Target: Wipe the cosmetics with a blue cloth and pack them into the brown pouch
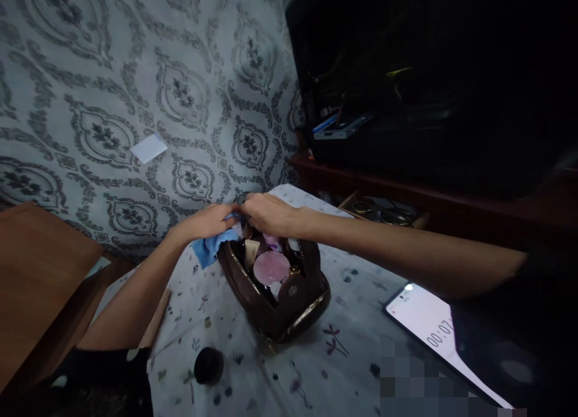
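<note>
An open brown zip pouch [289,311] sits on a white flower-print cloth [271,381]. Inside it lie a round pink compact [271,267] and several small cosmetics. My left hand [208,221] is closed on a blue cloth [208,248] at the pouch's far left rim. My right hand [267,214] reaches across the pouch's far edge, its fingers curled against the blue cloth and whatever lies under it; what it grips is hidden. The two hands touch each other.
A small dark round lid [208,365] lies on the cloth near me. A lit phone [433,332] showing a timer lies at the right. A wooden surface [40,272] stands at the left, a dark shelf [406,188] with clutter at the back right, patterned wallpaper behind.
</note>
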A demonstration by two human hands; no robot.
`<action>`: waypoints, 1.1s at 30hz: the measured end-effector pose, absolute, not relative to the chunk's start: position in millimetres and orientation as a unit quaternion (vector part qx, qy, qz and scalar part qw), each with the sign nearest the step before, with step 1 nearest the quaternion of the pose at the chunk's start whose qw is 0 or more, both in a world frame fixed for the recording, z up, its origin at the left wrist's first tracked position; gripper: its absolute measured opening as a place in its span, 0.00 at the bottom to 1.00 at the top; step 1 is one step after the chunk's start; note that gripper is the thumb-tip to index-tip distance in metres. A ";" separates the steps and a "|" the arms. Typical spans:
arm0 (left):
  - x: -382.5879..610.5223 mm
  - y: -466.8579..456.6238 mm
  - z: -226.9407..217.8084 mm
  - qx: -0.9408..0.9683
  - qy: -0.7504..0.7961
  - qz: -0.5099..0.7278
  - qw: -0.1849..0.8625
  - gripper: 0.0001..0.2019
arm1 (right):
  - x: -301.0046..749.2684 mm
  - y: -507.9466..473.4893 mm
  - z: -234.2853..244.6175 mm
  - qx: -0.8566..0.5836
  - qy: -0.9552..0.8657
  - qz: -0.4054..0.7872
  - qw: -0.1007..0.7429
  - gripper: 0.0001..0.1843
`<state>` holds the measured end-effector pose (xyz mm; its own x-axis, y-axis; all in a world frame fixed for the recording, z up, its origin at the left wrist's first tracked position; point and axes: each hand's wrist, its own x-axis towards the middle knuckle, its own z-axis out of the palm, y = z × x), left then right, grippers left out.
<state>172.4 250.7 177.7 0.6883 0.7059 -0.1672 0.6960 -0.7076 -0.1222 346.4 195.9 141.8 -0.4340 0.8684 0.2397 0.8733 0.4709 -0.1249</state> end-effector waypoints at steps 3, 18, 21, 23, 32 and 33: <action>170.0 253.1 175.1 -0.924 -0.375 0.075 0.023 0.20 | 345.7 187.6 142.0 -0.495 -0.860 -0.022 0.119 0.12; 133.4 202.9 168.9 -0.852 -0.429 -0.293 0.060 0.14 | 308.9 167.1 143.1 -0.550 -0.816 0.027 0.173 0.17; 115.3 181.1 166.3 -0.834 -0.449 -0.321 0.012 0.14 | 307.1 170.0 142.2 -0.548 -0.817 0.043 0.173 0.15; 100.8 163.5 161.2 -0.822 -0.463 -0.332 -0.018 0.15 | 308.8 172.6 139.9 -0.543 -0.820 0.053 0.171 0.13; -19.1 93.4 100.5 -0.718 -0.591 -0.365 -0.037 0.17 | 318.5 157.0 125.6 -0.540 -0.822 0.027 0.180 0.14; -34.1 88.3 90.7 -0.696 -0.616 -0.369 -0.024 0.17 | 318.5 150.9 123.5 -0.538 -0.818 0.006 0.204 0.14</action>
